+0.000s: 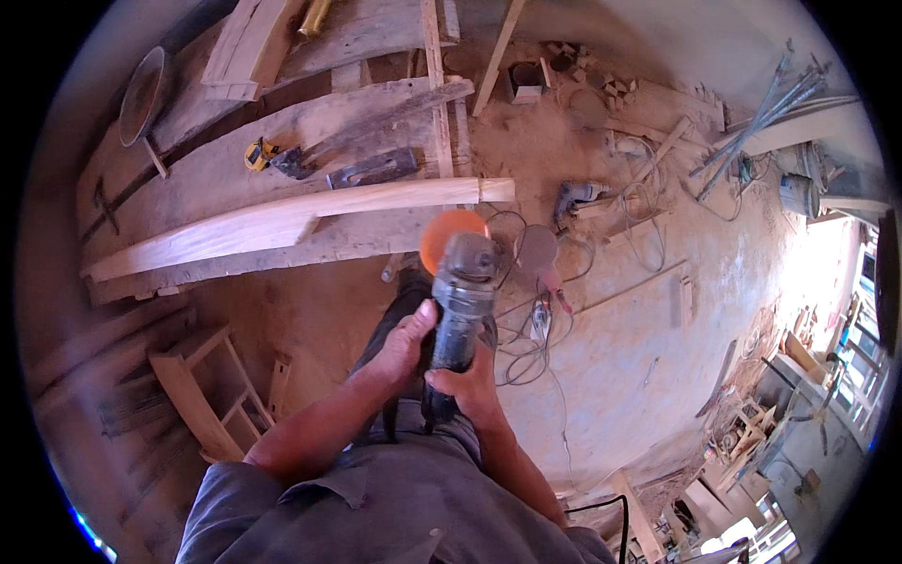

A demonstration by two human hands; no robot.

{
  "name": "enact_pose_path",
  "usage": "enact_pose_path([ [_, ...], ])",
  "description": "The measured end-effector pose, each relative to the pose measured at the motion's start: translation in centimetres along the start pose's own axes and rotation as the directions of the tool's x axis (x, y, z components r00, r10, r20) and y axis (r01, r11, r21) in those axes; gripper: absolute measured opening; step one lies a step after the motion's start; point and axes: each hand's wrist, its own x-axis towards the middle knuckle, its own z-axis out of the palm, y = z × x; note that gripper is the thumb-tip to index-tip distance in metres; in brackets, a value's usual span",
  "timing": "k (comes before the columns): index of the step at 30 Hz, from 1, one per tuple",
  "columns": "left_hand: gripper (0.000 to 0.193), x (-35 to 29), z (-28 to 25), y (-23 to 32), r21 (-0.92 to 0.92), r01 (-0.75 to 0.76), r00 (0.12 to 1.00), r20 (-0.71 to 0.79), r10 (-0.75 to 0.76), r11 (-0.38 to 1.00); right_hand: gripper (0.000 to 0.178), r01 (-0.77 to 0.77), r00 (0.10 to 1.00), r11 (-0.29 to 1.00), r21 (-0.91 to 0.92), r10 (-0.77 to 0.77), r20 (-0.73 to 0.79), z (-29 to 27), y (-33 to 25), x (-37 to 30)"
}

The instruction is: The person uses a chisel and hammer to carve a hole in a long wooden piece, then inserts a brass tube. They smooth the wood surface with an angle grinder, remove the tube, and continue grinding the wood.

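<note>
Both my hands hold an angle grinder (460,305) with a grey metal head and a dark body, upright in front of my belly. My left hand (406,346) is wrapped round its left side near the head. Lower down, my right hand (472,381) grips the body, thumb across it. An orange disc (451,235) sits at the grinder's head, partly hidden by it. Just beyond the disc lies a long pale wooden board (282,226) on a worn plank bench (348,246). I cannot tell whether the disc touches the bench's edge.
On the bench are a yellow tape measure (258,153), a dark block-shaped tool (373,169) and a hammer (105,207). A power drill (575,199), tangled cables (536,352) and a round grey disc (536,249) lie on the dusty floor at right. A wooden frame (202,395) stands at left.
</note>
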Motion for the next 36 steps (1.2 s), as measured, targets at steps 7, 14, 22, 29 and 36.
enact_pose_path([
  [7,0.080,0.2,-1.0,1.3,0.050,-0.128,0.984,0.133,0.120,0.991,0.063,0.094,0.986,0.956,-0.278,-0.128,-0.107,1.1,0.2,2.8],
  [14,0.040,3.9,1.7,4.1,0.265,-0.171,0.979,-0.062,0.193,0.949,0.070,0.100,0.987,0.941,-0.324,-0.136,-0.089,0.2,-0.8,7.0],
  [22,0.031,3.9,0.9,4.1,0.348,-0.095,0.976,-0.151,0.156,0.933,0.070,0.155,0.978,0.925,-0.346,-0.192,-0.076,0.9,-0.2,7.1],
  [29,0.028,3.5,1.1,4.8,0.332,-0.091,0.974,-0.168,0.154,0.939,0.067,0.070,0.994,0.916,-0.396,-0.098,-0.050,0.6,0.8,8.0],
  [36,0.042,4.5,2.4,4.8,0.360,-0.045,0.977,-0.178,0.116,0.932,0.055,0.083,0.988,0.952,-0.294,-0.118,-0.103,0.2,-1.2,7.3],
])
